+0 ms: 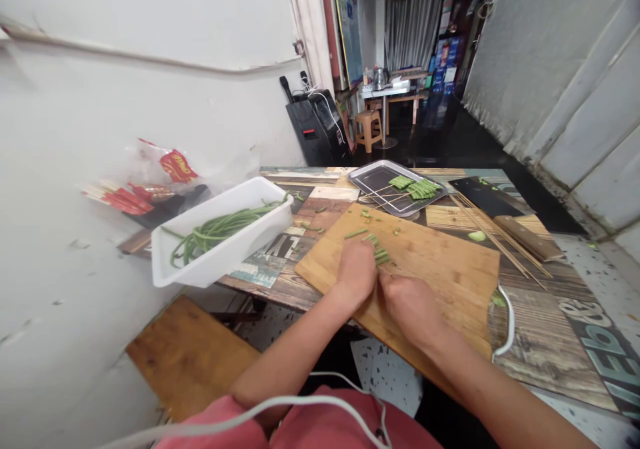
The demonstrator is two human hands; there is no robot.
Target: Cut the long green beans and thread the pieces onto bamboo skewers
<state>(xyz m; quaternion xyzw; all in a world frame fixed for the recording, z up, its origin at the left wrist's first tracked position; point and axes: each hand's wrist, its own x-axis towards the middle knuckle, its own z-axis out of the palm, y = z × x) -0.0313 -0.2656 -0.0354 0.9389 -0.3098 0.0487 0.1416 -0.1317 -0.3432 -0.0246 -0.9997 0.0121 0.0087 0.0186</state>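
Observation:
On the wooden cutting board (440,256), my left hand (357,268) is closed over a short row of cut green bean pieces (381,256), whose ends stick out past its fingers. Right beside it, my right hand (404,297) is closed, its fingertips close to the near end of the row; what it pinches is too small to make out. One loose bean piece (355,233) and small scraps lie on the board beyond my hands. Behind the board, a metal tray (383,199) holds skewered bean pieces (423,188).
Long green beans (220,232) fill part of a white plastic bin (200,272) on the left. At the right lie bamboo skewers (493,239) and a cleaver (525,236). A white cable (280,401) crosses in front of my body. A wooden bench (193,356) stands lower left.

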